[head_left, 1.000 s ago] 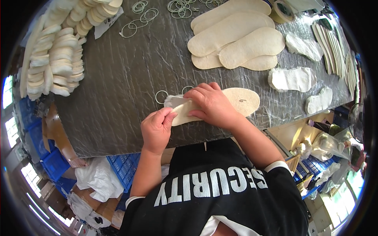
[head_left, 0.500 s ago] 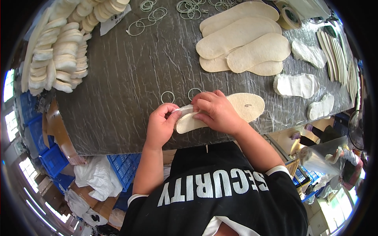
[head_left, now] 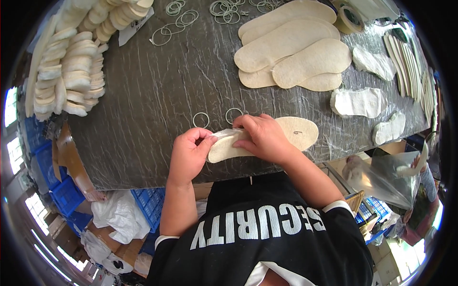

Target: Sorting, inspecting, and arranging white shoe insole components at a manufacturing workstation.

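A cream shoe insole lies at the near edge of the dark wrinkled table. My left hand pinches its left end, where a thin white layer sits on it. My right hand presses flat on the middle of the insole and hides that part. Two metal rings lie on the table just beyond my hands.
A pile of cream insoles lies at the back right, white padded pieces to the right, stacked insoles at the far left. More rings and a tape roll sit at the back. Blue crates stand below the table.
My hands and the insole stay in place; my left hand has closed tighter on the insole's end and my right hand has slid slightly along it.
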### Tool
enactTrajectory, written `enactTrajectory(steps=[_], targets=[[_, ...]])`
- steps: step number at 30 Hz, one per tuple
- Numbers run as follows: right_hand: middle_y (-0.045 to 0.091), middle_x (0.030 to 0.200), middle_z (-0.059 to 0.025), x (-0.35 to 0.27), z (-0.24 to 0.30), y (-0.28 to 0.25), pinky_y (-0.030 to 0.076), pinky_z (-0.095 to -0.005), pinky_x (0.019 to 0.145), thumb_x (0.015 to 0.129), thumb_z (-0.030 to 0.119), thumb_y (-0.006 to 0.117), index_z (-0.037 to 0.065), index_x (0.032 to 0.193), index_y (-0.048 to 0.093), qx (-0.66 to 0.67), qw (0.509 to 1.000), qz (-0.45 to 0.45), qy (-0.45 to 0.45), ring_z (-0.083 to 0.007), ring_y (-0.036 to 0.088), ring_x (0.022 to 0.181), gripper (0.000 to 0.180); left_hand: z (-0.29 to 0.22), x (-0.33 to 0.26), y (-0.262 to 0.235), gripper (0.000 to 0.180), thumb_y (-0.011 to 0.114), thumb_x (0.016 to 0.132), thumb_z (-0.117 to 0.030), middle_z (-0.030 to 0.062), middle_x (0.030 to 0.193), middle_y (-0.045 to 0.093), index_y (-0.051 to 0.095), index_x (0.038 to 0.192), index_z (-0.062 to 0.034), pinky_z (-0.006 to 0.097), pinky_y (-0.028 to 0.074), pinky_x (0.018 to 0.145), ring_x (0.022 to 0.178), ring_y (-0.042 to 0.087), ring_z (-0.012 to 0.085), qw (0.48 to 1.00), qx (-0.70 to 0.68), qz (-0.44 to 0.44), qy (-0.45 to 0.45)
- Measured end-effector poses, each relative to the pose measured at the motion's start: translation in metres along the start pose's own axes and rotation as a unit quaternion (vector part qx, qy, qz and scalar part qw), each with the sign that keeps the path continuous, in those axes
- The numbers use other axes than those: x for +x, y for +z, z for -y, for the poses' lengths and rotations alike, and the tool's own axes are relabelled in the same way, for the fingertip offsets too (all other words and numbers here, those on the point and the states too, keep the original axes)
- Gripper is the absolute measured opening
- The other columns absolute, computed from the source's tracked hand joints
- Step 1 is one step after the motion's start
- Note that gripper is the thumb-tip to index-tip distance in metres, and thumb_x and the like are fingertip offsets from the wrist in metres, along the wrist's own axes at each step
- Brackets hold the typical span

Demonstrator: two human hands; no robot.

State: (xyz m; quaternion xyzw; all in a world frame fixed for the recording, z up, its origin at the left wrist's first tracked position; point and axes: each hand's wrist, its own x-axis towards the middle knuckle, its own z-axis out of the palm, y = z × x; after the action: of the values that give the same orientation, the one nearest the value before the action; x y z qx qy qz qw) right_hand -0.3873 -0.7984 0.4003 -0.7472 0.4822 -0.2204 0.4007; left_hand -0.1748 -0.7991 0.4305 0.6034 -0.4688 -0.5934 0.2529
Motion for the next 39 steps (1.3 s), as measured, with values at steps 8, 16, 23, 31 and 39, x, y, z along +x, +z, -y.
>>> enactTrajectory(steps=[8,16,23,31,39], targets=[[0.065,0.085,-0.0056,-0.021,0.018,0.0,0.043,-0.0371,0.065,0.072,0.028,0.073,0.011,0.103,0.052,-0.051,0.997,-0.04,0.041,-0.0255,0.063,0.074,0.041,-0.027,-0.003,-0.002,0.007,0.064,0.083,-0.004,0.0015,0.081,0.062,0.062,0.081,0.0022,0.021,0.043,0.064,0.07,0.053,0.0056,0.999,0.003,0.039,-0.016],[0.064,0.081,-0.0043,-0.047,0.045,-0.021,0.042,-0.0351,0.063,0.073,0.029,0.072,0.012,0.101,0.056,-0.064,0.988,-0.138,0.029,-0.025,0.062,0.07,0.037,-0.067,-0.024,0.018,0.006,0.064,0.08,-0.002,0.0092,0.084,0.062,0.06,0.08,0.0036,0.027,0.046,0.071,0.077,0.058,0.0146,0.969,0.161,0.045,0.183],[0.061,0.075,-0.0069,-0.071,0.052,-0.022,0.047,-0.0413,0.055,0.078,0.026,0.068,0.013,0.085,0.058,-0.003,0.968,-0.247,0.036,-0.0311,0.061,0.066,0.018,-0.09,-0.038,0.034,0.004,0.062,0.078,0.001,0.0106,0.076,0.06,0.059,0.078,0.003,0.027,0.045,0.062,0.067,0.057,0.017,0.941,0.18,0.085,0.272],[0.062,0.077,-0.0042,-0.113,0.072,-0.032,0.043,-0.0403,0.062,0.081,0.031,0.063,0.013,0.089,0.056,-0.064,0.962,-0.242,0.109,-0.0272,0.062,0.072,0.021,-0.11,-0.062,0.063,0.006,0.064,0.079,-0.001,0.012,0.078,0.061,0.059,0.078,0.0031,0.029,0.045,0.062,0.067,0.057,0.0213,0.919,0.204,0.145,0.305],[0.06,0.076,-0.0036,-0.126,0.059,-0.035,0.041,-0.0382,0.065,0.08,0.029,0.065,0.013,0.089,0.058,-0.053,0.954,-0.294,-0.028,-0.0257,0.059,0.07,0.02,-0.115,-0.075,0.087,0.007,0.063,0.078,-0.004,0.0138,0.077,0.059,0.058,0.079,0.001,0.036,0.046,0.063,0.069,0.057,0.0299,0.884,0.262,0.158,0.353]])
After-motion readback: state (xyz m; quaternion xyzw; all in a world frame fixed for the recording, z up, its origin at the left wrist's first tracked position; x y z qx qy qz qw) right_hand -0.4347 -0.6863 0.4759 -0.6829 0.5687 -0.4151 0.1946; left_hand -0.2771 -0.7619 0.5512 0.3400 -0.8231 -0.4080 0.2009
